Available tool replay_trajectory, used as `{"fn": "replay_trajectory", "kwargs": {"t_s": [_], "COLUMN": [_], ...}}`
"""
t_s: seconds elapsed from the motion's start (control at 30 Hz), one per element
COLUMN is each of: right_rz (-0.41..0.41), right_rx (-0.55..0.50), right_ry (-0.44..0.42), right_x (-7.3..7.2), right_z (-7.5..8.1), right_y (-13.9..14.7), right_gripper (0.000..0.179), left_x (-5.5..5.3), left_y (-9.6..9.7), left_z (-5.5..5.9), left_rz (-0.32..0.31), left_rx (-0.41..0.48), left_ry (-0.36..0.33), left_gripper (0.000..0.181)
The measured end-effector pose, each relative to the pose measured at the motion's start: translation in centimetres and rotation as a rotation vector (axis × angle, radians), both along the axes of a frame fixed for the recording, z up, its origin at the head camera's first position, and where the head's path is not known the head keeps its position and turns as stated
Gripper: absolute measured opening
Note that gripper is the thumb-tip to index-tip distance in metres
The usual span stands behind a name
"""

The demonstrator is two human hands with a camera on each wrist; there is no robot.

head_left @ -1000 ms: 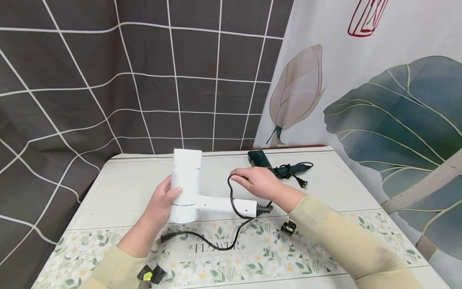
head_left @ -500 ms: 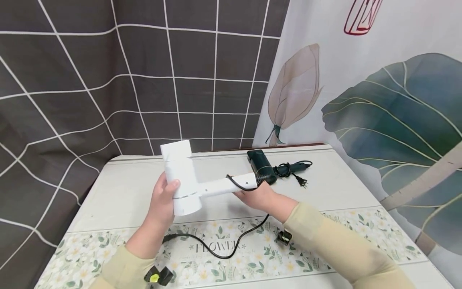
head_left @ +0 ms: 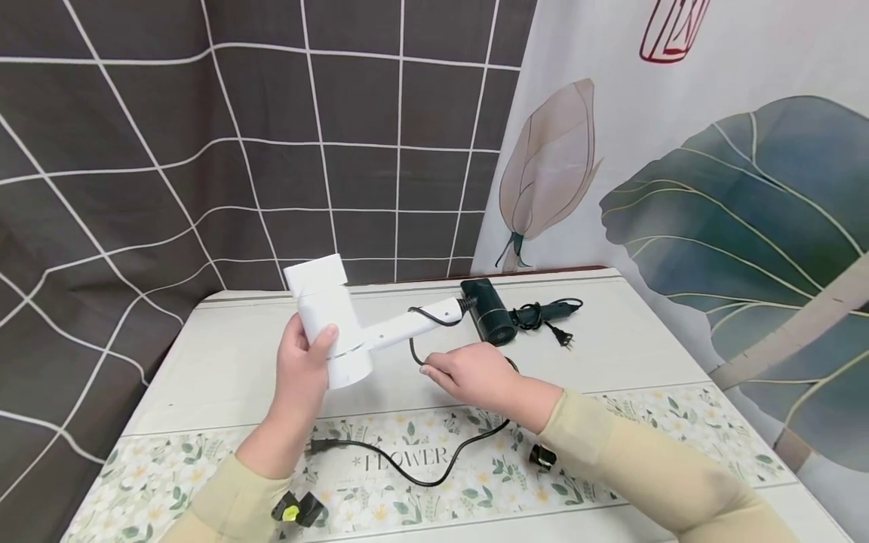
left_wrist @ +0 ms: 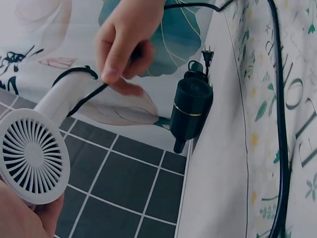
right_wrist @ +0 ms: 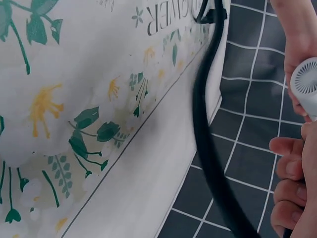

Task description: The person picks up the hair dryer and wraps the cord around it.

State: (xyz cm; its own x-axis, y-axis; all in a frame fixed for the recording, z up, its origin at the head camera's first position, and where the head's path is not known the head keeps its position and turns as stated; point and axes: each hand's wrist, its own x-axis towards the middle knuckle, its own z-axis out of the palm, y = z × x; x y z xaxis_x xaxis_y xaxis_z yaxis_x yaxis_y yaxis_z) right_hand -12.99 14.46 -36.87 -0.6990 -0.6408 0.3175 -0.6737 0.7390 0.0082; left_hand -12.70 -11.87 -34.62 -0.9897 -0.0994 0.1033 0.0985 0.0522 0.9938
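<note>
In the head view a white hair dryer (head_left: pixel 330 315) is held up off the table, gripped round its barrel by my left hand (head_left: pixel 301 373). Its handle slants up to the right, with one turn of black cord (head_left: pixel 434 317) looped over it. My right hand (head_left: pixel 471 375) pinches that cord below the handle. From the right hand the rest of the cord runs down to the tabletop, its plug (head_left: pixel 322 446) lying near my left wrist. The left wrist view shows the dryer's round slotted intake grille (left_wrist: pixel 34 156) and the right hand (left_wrist: pixel 130 44) with curled fingers on the cord.
A dark green hair dryer (head_left: pixel 490 313), its cord bundled round the handle, lies at the back of the table. A flower-printed band crosses the white tabletop (head_left: pixel 224 362). Behind hang a dark grid curtain (head_left: pixel 271 181) and a leaf-printed cloth (head_left: pixel 624 226).
The white dryer has risen and tilted, its handle end swinging upward. The cord has come to loop over the handle. My right hand first went down beside the handle, then stayed low holding the cord.
</note>
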Motion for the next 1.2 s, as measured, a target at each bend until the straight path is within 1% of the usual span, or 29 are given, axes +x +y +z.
{"fn": "replay_trajectory", "kwargs": {"t_s": [0.13,0.37,0.47,0.53,0.63,0.73,0.8,1.03,1.13,1.2], "right_rz": [0.031,0.067,0.074,0.071,0.055,0.025,0.019,0.061,0.048,0.026], "right_rx": [-0.021,-0.046,-0.055,-0.055,-0.066,-0.07,-0.063,-0.007,0.003,-0.002], "right_ry": [0.056,0.099,0.123,0.154,0.186,0.202,0.208,0.251,0.289,0.321], "right_x": [0.1,0.5,0.4,0.2,0.1,0.0,-0.1,0.3,0.5,0.7], "right_z": [-0.1,0.1,0.2,0.2,0.4,0.5,0.6,1.1,1.3,1.5], "right_y": [0.1,0.3,0.6,0.8,1.1,1.3,1.3,1.0,1.0,1.0], "right_gripper": [0.026,0.009,0.014,0.016,0.013,0.008,0.007,0.008,0.007,0.006], "left_x": [-0.3,-0.6,-0.7,-0.9,-1.0,-1.2,-1.3,-1.6,-1.6,-1.7], "left_y": [0.0,-0.1,-0.4,-0.7,-1.0,-1.1,-1.2,-1.1,-1.0,-1.1], "left_z": [0.1,0.2,0.2,0.1,0.1,-0.1,-0.2,-0.6,-0.8,-0.8], "left_rz": [0.018,0.027,0.044,0.06,0.077,0.087,0.093,0.079,0.077,0.077], "left_rx": [-0.041,-0.09,-0.117,-0.138,-0.157,-0.173,-0.18,-0.22,-0.232,-0.239], "left_ry": [-0.04,-0.043,-0.042,-0.04,-0.027,-0.026,-0.027,-0.038,-0.034,-0.029], "left_gripper": [0.056,0.063,0.066,0.067,0.068,0.069,0.071,0.076,0.077,0.078]}}
